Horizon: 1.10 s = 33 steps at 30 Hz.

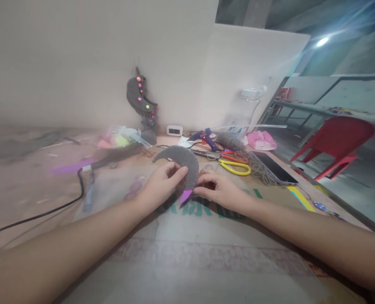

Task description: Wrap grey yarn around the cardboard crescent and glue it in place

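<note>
My left hand [162, 181] grips a crescent moon shape [189, 162] between thumb and fingers, above the table. Grey yarn is wound closely round most of the crescent, while its lower tip [186, 196] shows bare purple. At the crescent's right edge, just above that tip, my right hand [220, 189] is closed in a pinch on the grey yarn; the strand itself is hardly visible between the fingers. Behind the right hand lie loose coils of grey yarn [263, 172], beside scissors with yellow handles [238, 168] and a pair with orange handles [234, 157].
A blue glue gun [204, 137], a phone [274, 167], a small white clock [174, 130] and a clear jar [242, 112] stand or lie toward the back. A decorated grey crescent [138, 97] hangs on the wall. A black cable [48, 212] crosses the left side. A red chair [339, 139] stands to the right.
</note>
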{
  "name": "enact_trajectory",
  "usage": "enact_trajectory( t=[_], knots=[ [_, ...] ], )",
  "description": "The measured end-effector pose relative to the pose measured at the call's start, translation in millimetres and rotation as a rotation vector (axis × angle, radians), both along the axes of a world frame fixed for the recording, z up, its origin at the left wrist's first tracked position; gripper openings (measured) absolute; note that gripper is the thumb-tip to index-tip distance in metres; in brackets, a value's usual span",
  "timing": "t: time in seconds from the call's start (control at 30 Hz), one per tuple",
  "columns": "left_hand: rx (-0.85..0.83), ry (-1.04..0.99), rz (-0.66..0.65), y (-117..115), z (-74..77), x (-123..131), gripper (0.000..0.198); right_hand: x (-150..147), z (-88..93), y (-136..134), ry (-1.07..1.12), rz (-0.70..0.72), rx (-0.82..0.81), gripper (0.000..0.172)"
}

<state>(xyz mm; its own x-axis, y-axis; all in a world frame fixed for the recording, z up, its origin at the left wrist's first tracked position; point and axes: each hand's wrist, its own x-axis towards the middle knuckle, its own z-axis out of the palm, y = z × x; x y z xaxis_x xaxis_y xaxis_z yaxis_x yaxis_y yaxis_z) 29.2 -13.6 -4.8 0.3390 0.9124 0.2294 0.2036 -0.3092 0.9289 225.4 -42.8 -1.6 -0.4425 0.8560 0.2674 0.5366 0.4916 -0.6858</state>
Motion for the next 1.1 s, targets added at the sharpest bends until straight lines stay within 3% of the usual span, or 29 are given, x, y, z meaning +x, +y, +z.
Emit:
enact_trajectory(
  t=[0.17, 0.4, 0.6, 0.73, 1.1],
  knots=[
    [-0.019, 0.026, -0.035, -0.6, 0.6, -0.9, 0.034, 1.5, -0.2, 0.7, 0.033, -0.002, -0.025, 0.014],
    [0.103, 0.103, 0.042, 0.3, 4.3, -0.8, 0.037, 0.8, 4.3, -2.4, 0.04, -0.077, -0.047, 0.013],
    [0.073, 0.026, 0.058, 4.1, 0.5, -1.9, 0.036, 2.6, 7.5, -2.4, 0.063, -0.03, -0.041, 0.024],
    [0.076, 0.027, 0.051, 5.8, -1.5, -2.5, 0.036, 1.4, 6.7, -1.8, 0.051, -0.071, -0.109, 0.019],
    [0.074, 0.037, 0.032, -0.6, 1.9, -0.8, 0.037, 2.2, 6.6, -1.8, 0.046, -0.059, -0.096, 0.02]
  ],
)
